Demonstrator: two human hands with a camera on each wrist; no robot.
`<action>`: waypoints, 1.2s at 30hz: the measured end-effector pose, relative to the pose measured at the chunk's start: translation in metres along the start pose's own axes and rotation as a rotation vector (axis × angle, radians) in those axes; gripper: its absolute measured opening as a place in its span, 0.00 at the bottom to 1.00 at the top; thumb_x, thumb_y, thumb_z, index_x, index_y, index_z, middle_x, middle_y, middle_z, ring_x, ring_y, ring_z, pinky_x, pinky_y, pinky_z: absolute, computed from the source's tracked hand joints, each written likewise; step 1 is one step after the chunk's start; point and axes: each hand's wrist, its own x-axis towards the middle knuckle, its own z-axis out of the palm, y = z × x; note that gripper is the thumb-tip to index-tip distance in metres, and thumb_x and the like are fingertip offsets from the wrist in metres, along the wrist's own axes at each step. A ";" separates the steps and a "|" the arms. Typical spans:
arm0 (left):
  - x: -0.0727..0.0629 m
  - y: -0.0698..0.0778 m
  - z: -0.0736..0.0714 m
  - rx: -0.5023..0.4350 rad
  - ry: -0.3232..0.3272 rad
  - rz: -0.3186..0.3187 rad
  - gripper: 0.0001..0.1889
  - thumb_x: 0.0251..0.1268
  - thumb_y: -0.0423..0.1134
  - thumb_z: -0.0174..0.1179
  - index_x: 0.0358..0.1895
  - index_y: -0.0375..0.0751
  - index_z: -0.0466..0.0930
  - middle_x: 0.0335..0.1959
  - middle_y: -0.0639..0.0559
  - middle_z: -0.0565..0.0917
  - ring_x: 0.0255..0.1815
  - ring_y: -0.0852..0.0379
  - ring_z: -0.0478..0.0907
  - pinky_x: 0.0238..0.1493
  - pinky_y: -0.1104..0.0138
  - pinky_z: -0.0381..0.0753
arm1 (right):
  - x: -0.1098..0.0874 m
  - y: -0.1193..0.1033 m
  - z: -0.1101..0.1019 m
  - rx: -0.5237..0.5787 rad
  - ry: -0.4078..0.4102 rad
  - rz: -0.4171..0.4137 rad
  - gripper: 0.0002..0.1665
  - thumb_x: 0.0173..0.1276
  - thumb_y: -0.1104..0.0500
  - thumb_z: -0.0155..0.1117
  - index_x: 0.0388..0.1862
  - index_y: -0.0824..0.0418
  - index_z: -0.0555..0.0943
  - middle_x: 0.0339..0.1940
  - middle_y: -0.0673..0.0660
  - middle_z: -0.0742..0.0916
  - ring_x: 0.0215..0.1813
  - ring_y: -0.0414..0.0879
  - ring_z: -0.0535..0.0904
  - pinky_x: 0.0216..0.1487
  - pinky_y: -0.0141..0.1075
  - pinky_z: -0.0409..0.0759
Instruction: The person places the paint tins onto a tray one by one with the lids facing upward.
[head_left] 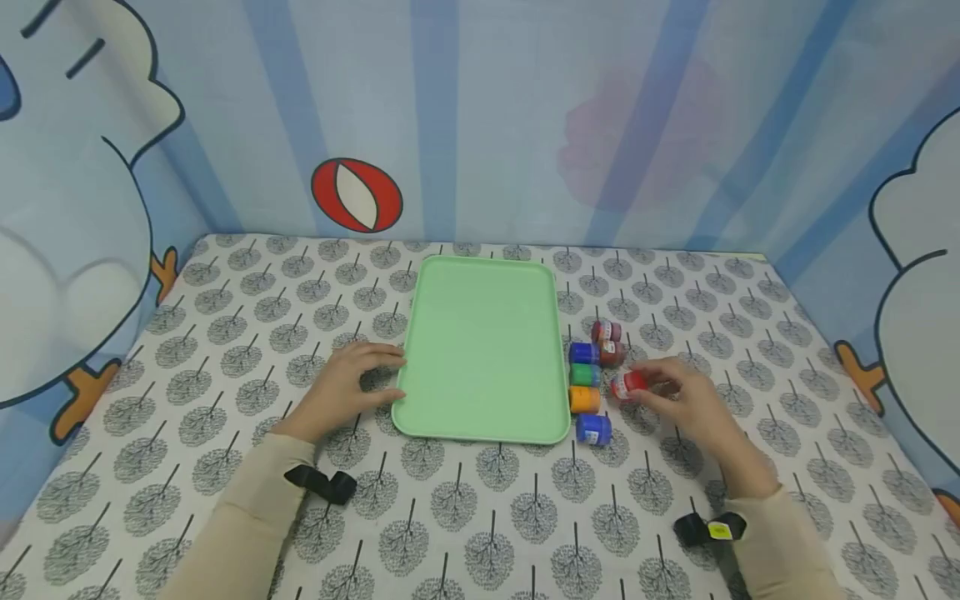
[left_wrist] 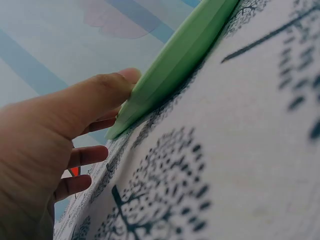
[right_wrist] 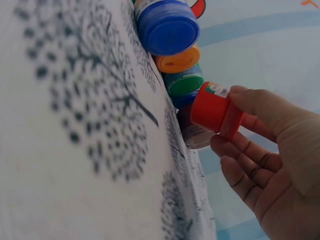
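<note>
My right hand (head_left: 686,400) pinches a small red paint jar (head_left: 628,385) by its lid end, thumb on one side and fingers on the other. In the right wrist view the red jar lies tilted on its side, a small label on its body. My left hand (head_left: 348,387) touches the left rim of a light green tray (head_left: 480,350) with its thumb and fingertips, the fingers spread. Beside the tray's right edge are a blue jar (head_left: 594,430), an orange jar (head_left: 584,399), a green jar (head_left: 584,375) and a darker blue jar (head_left: 584,353).
A dark red jar (head_left: 612,353) and a maroon jar (head_left: 606,331) lie farther back by the tray. A white cloth (head_left: 450,517) with a tree print covers the table. Behind it hangs a blue striped cartoon backdrop (head_left: 480,125).
</note>
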 end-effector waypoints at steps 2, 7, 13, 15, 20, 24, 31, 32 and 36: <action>0.000 0.000 0.000 -0.001 0.004 -0.001 0.24 0.52 0.46 0.72 0.54 0.43 0.82 0.60 0.48 0.80 0.62 0.46 0.73 0.68 0.44 0.63 | 0.000 -0.005 -0.004 -0.021 0.021 -0.032 0.22 0.64 0.58 0.68 0.56 0.63 0.79 0.47 0.60 0.84 0.41 0.48 0.81 0.40 0.30 0.81; 0.002 -0.001 0.001 0.004 0.005 0.006 0.24 0.52 0.46 0.71 0.54 0.44 0.82 0.60 0.48 0.80 0.62 0.46 0.73 0.68 0.44 0.63 | 0.000 -0.020 -0.010 -0.086 0.062 -0.069 0.22 0.62 0.59 0.70 0.54 0.63 0.80 0.43 0.58 0.84 0.37 0.44 0.79 0.36 0.29 0.80; 0.003 -0.002 0.001 0.011 0.001 0.001 0.25 0.52 0.47 0.71 0.55 0.44 0.81 0.60 0.49 0.80 0.62 0.46 0.72 0.68 0.45 0.64 | 0.000 -0.038 -0.010 -0.136 0.079 -0.101 0.23 0.60 0.59 0.71 0.53 0.64 0.81 0.41 0.58 0.84 0.35 0.45 0.79 0.35 0.34 0.81; 0.004 -0.002 0.001 0.008 0.002 -0.001 0.25 0.52 0.47 0.71 0.55 0.44 0.81 0.60 0.49 0.80 0.62 0.46 0.72 0.68 0.45 0.65 | 0.001 -0.043 -0.010 -0.149 0.087 -0.120 0.23 0.59 0.59 0.72 0.53 0.63 0.81 0.41 0.57 0.84 0.35 0.45 0.79 0.36 0.35 0.81; 0.003 -0.002 0.001 0.011 0.004 -0.003 0.25 0.52 0.47 0.71 0.55 0.44 0.82 0.60 0.49 0.80 0.61 0.47 0.72 0.67 0.46 0.65 | 0.004 -0.054 -0.005 -0.153 0.093 -0.178 0.22 0.57 0.60 0.73 0.51 0.63 0.81 0.41 0.57 0.84 0.37 0.45 0.79 0.37 0.37 0.81; 0.003 -0.004 0.002 0.019 -0.001 -0.004 0.25 0.52 0.47 0.71 0.55 0.45 0.82 0.60 0.50 0.80 0.61 0.47 0.73 0.67 0.45 0.65 | 0.006 -0.062 0.000 -0.155 0.088 -0.220 0.22 0.55 0.61 0.74 0.49 0.63 0.82 0.42 0.58 0.84 0.36 0.45 0.79 0.36 0.38 0.82; 0.002 -0.004 0.003 0.023 0.000 -0.009 0.24 0.52 0.47 0.71 0.55 0.45 0.82 0.60 0.50 0.80 0.61 0.47 0.73 0.67 0.45 0.65 | 0.009 -0.079 0.010 -0.143 0.019 -0.237 0.21 0.55 0.58 0.74 0.48 0.62 0.82 0.36 0.52 0.81 0.37 0.44 0.77 0.37 0.37 0.81; 0.002 -0.004 0.003 0.022 0.000 -0.010 0.24 0.52 0.47 0.71 0.55 0.45 0.82 0.60 0.50 0.80 0.61 0.47 0.73 0.67 0.45 0.65 | 0.010 -0.081 0.012 -0.142 0.011 -0.237 0.21 0.55 0.57 0.75 0.48 0.61 0.82 0.36 0.51 0.81 0.38 0.44 0.78 0.37 0.37 0.81; 0.001 -0.004 0.003 0.022 -0.004 -0.010 0.25 0.53 0.48 0.71 0.55 0.45 0.82 0.60 0.50 0.80 0.62 0.47 0.73 0.67 0.46 0.65 | 0.011 -0.089 0.018 -0.139 -0.024 -0.235 0.21 0.56 0.55 0.74 0.48 0.60 0.83 0.38 0.52 0.82 0.37 0.43 0.79 0.35 0.36 0.82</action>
